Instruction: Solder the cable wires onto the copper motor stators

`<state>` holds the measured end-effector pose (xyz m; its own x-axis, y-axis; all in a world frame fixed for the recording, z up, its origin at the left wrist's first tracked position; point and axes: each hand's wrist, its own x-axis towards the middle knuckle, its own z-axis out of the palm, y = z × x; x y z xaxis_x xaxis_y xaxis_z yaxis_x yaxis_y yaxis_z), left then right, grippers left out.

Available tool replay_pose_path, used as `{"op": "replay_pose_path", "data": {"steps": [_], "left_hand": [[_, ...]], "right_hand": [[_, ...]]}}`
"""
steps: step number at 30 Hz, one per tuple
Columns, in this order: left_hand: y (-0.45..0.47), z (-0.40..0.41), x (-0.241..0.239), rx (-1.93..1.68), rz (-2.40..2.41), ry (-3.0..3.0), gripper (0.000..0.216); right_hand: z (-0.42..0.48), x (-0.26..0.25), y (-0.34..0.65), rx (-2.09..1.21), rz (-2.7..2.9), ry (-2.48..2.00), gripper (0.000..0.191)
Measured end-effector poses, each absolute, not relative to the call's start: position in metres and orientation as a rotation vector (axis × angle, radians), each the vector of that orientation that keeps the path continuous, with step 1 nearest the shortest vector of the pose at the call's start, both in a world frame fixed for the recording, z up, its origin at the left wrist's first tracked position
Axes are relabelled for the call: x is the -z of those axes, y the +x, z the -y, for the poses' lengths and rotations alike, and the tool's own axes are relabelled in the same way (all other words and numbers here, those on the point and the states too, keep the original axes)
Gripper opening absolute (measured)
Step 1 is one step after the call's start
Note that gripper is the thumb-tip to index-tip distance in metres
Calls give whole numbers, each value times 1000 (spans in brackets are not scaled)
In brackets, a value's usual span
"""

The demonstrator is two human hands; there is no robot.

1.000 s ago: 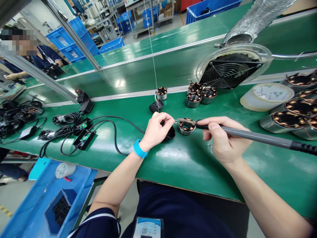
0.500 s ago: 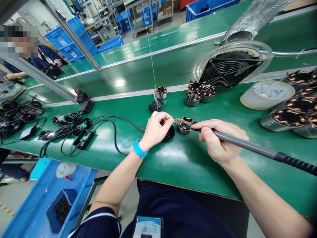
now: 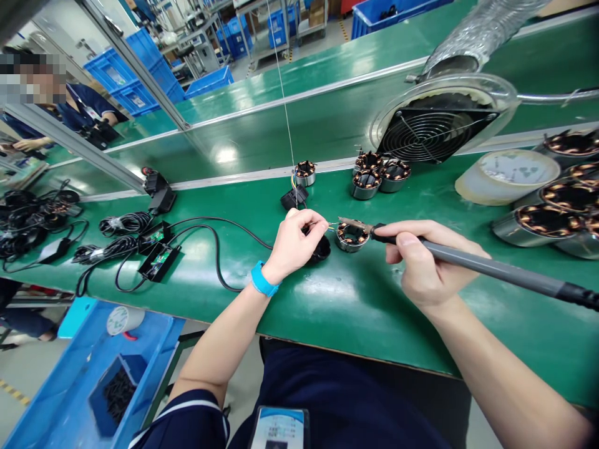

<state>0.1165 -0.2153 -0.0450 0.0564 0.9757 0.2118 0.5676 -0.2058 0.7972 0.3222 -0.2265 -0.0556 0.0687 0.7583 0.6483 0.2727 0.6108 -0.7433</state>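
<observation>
My left hand (image 3: 299,240), with a blue wristband, is closed in a pinch on thin wires (image 3: 332,224) that run toward a stator with copper windings (image 3: 353,237). A black round part (image 3: 321,249) lies under these fingers, mostly hidden. My right hand (image 3: 433,265) grips a soldering iron (image 3: 491,267) like a pen. Its tip is over the stator's rim, just right of my left fingertips. A thin pale strand (image 3: 286,106) hangs from above down to my left hand; its lower end is hidden. Behind that hand sits a black housing (image 3: 294,198).
Several more stators (image 3: 367,183) stand behind and to the right, beside a white spool (image 3: 508,178). A fume extractor fan (image 3: 430,134) leans at the back. Black cables and open boxes with circuit boards (image 3: 159,262) lie left. A blue tray (image 3: 154,337) is below; a co-worker sits far left.
My right hand has drawn the soldering iron slightly to the right, and its tip is now farther from my left fingertips. The left hand stays in place.
</observation>
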Motion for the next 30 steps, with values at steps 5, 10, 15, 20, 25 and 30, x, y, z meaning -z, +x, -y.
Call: {"op": "replay_pose_path", "data": {"steps": [5, 10, 15, 20, 25, 30], "left_hand": [[116, 215, 44, -1041, -1535, 1827, 17], [117, 214, 44, -1030, -1547, 1825, 17], [117, 214, 45, -1049, -1531, 1836, 17], [116, 214, 45, -1034, -1538, 1844, 17], [117, 214, 46, -1061, -1508, 1851, 17], [117, 214, 44, -1059, -1506, 1854, 17]], "right_hand": [[227, 54, 322, -459, 1496, -895, 22], [226, 55, 323, -479, 1519, -924, 23], [224, 55, 321, -485, 1518, -904, 22], [222, 56, 318, -464, 1521, -886, 23], [219, 58, 316, -464, 1544, -897, 21], [215, 54, 308, -419, 1597, -926, 19]]}}
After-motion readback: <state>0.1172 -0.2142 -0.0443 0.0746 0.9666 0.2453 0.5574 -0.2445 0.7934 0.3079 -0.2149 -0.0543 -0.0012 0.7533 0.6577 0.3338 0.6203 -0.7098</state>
